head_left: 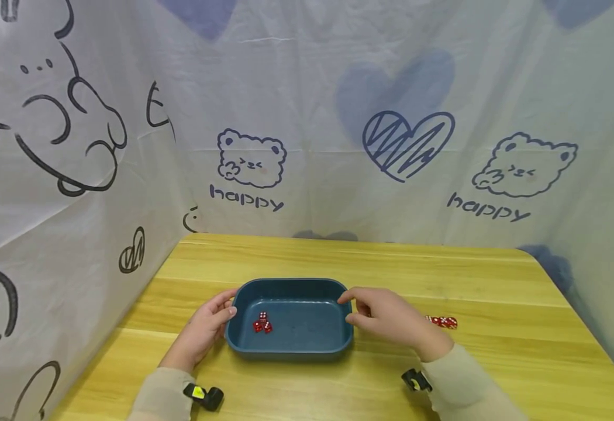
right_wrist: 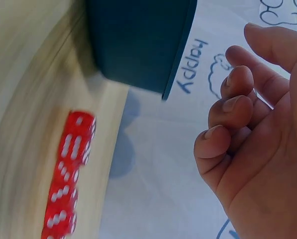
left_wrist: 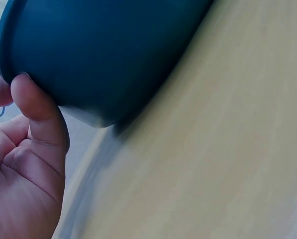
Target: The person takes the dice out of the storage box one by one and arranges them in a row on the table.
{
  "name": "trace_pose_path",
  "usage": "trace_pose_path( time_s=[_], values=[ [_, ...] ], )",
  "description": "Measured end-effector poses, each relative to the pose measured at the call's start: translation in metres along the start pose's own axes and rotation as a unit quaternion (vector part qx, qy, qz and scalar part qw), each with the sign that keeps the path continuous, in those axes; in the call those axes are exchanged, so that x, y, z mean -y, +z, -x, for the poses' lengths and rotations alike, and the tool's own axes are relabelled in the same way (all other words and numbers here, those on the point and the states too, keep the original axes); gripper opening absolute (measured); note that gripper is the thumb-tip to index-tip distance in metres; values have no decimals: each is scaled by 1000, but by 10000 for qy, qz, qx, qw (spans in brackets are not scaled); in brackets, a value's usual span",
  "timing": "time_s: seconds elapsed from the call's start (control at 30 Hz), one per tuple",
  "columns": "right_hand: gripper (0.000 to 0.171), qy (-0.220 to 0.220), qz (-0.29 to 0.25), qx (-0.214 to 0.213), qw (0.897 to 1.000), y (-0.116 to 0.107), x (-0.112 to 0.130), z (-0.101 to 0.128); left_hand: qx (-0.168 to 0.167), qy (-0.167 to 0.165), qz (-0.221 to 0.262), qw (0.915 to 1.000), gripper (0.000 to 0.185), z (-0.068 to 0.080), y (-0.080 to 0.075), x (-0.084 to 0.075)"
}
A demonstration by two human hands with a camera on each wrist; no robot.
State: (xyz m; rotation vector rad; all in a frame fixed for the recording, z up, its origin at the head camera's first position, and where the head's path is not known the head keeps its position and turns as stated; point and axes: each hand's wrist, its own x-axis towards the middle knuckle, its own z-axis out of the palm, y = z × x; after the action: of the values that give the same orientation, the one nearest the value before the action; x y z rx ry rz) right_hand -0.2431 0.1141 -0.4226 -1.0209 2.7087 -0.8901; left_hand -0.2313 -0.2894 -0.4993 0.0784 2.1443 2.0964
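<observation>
Resting at table centre: one dark blue rectangular plastic tray, long side toward the person.

Contents: three red dice, clustered in the tray's 9 o'clock half, touching or nearly so.

Left hand: at the tray's 9 o'clock end, thumb pressed to the outer wall below the rim, fingers relaxed rather than wrapped.

Right hand: at the tray's 3 o'clock end, fingertips at the rim in the head view; the wrist view shows its fingers loosely curled and holding nothing, seemingly just clear of the wall, though blur makes contact hard to judge.

Further red dice: a short row on the wooden table, at 3 o'clock from the tray, beyond the right hand.

Surround: white cloth backdrop printed with bears, hearts and "happy".
</observation>
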Motion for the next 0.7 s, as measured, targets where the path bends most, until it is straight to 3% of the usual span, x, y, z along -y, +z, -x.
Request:
trace_pose_path(
  time_s=[0.2, 0.7],
  values=[
    [29, -266, 13, 192, 9995, 10, 13, -18, 7, 22, 34, 10000, 52, 0, 1, 0],
    [29, -373, 199, 542, 9976, 46, 54, -73, 39, -34, -3, 10000, 53, 0, 0, 1]
  ],
)
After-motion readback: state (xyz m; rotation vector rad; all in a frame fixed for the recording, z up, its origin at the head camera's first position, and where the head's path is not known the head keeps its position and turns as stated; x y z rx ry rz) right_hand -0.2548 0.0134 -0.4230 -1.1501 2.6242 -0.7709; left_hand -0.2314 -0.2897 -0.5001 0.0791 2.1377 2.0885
